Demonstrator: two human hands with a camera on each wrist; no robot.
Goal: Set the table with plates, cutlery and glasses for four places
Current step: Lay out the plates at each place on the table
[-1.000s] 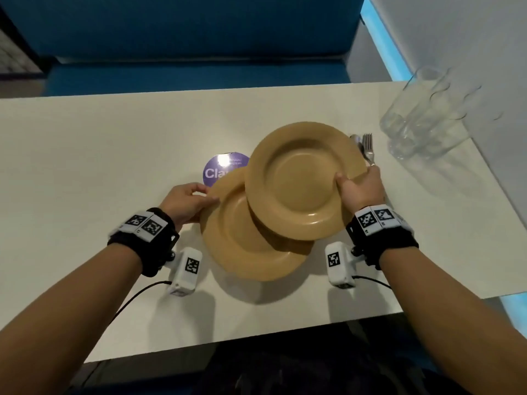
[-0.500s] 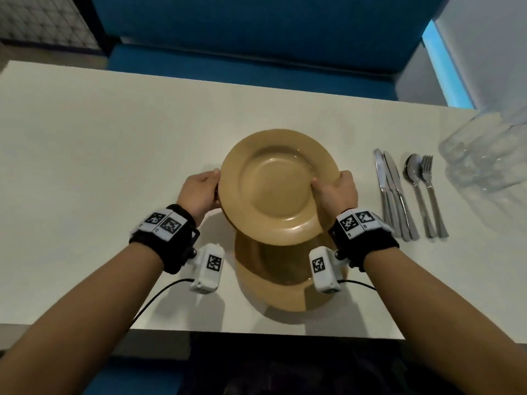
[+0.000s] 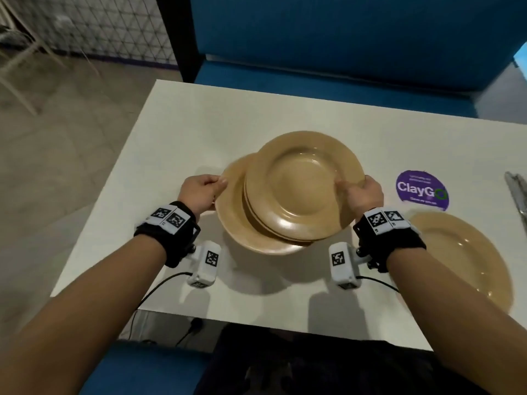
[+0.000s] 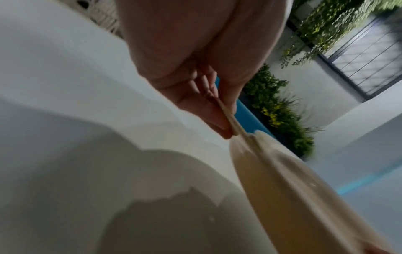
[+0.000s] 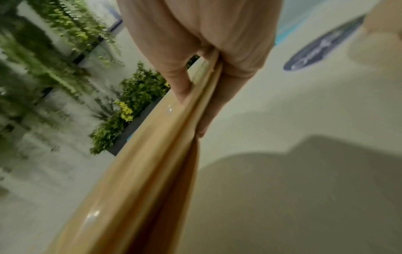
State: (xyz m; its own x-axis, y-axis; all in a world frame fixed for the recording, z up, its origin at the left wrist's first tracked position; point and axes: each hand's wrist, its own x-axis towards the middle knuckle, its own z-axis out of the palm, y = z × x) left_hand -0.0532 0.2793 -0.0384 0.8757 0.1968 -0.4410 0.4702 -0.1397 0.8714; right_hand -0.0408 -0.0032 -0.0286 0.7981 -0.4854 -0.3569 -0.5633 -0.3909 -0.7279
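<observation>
Plates (image 3: 302, 189) are the step in hand: your left hand (image 3: 201, 192) pinches the rim of the bottom plate (image 3: 233, 220), thumb on top, and your right hand (image 3: 363, 193) grips the upper ones, thumb over the rim and fingers (image 5: 215, 103) beneath. Both wrists sit level, palms facing in, the stack fanned above the table (image 3: 176, 132) near its left end. One plate (image 3: 467, 258) already lies at your right, by the purple sticker (image 3: 422, 189). Next, I judge, you lower the bottom plate here and lift the rest clear without dragging.
</observation>
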